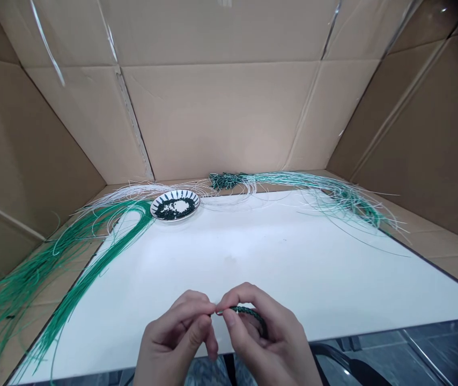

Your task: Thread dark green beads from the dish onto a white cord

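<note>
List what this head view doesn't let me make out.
All in the head view:
Left hand: anything between its fingertips is too small to tell.
Dark green cord: partly hidden by the right hand.
Dark bits: too small to identify.
Green strands: some cut off by the left edge.

White board (261, 252) is backed & flanked by cardboard walls (221, 118). Striped-rim plate (175, 194) w/ small dk bits (168, 214) is set near far L corner, green strands (104, 257) spread L of it; green-&-white bundle (293, 178) is laid along far edge, twd R. Black curved bar (335, 355) & grey floor (434, 348) are seen below, R.
</note>
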A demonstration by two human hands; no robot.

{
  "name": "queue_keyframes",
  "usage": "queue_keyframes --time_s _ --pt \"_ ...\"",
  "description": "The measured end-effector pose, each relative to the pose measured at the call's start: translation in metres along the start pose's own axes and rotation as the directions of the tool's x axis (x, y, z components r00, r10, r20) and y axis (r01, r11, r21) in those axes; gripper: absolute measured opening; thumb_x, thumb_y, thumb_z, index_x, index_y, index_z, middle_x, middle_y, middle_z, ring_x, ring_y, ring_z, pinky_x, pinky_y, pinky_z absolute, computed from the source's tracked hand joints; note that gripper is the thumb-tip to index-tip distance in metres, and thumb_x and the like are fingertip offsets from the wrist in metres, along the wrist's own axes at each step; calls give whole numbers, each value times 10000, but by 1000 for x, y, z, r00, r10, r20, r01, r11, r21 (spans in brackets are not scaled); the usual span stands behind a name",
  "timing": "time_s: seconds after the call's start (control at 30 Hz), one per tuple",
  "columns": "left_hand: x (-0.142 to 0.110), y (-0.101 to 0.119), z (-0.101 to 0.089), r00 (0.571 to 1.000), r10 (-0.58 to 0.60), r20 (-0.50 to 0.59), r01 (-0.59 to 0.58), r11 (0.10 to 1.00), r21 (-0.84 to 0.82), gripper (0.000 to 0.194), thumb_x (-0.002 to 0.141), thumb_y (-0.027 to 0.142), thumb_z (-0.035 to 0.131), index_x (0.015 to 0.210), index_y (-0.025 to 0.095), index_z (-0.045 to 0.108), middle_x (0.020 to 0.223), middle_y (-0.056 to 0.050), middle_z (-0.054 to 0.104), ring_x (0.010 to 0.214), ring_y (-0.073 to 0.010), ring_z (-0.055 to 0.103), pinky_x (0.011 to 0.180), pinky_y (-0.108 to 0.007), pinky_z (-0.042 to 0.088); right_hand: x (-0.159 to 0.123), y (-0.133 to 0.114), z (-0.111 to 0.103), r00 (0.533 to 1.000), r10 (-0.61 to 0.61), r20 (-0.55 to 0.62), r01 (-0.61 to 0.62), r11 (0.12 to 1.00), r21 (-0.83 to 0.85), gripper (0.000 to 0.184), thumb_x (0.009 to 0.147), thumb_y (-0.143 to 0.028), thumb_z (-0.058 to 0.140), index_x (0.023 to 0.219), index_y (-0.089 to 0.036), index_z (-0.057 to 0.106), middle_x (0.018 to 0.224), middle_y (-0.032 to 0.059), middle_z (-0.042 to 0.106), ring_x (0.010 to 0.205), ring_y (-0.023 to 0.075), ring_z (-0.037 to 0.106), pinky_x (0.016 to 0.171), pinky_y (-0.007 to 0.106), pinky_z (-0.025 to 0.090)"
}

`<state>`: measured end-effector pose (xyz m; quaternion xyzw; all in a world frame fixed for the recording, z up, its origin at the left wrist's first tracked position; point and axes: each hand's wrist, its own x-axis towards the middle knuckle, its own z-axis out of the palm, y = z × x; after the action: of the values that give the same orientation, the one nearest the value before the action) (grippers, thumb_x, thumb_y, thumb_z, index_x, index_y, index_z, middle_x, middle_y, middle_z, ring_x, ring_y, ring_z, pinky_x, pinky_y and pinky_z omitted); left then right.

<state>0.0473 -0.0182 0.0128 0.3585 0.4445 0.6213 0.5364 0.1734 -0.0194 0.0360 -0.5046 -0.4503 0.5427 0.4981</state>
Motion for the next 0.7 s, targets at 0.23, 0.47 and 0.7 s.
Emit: queue_keyframes --time_s 0.23,0.47,0.7 --pt "0 7 11 976 -156 -150 134 980 -147 386 397 413 1021 708 267 846 592 41 722 356 -37 543 377 -143 447 -2 8 8 974 -215 -68 215 977 4 90 809 -244 640 761 -200 702 745 -22 580 463 63 210 466 285 132" --pt "-2 13 16 968 -205 -142 171 960 -220 418 371 355 1039 697 220 815 562 58 713 331 -8 544 367 -85 414 -2 18 12 963 -251 -95 254 967 19 77 808 -200 660 780 -220 729 782 -6 659 448 58 304 430 265 149" --pt "-2 12 17 972 -187 -141 153 963 -224 438 377 358 1038 689 194 780 534 60 701 334 -17 550 369 -85 412 -4 21 14 951 -292 -105 295 956 8 107 816 -168 651 797 -241 727 808 -8 698 433 51 340 422 260 153"
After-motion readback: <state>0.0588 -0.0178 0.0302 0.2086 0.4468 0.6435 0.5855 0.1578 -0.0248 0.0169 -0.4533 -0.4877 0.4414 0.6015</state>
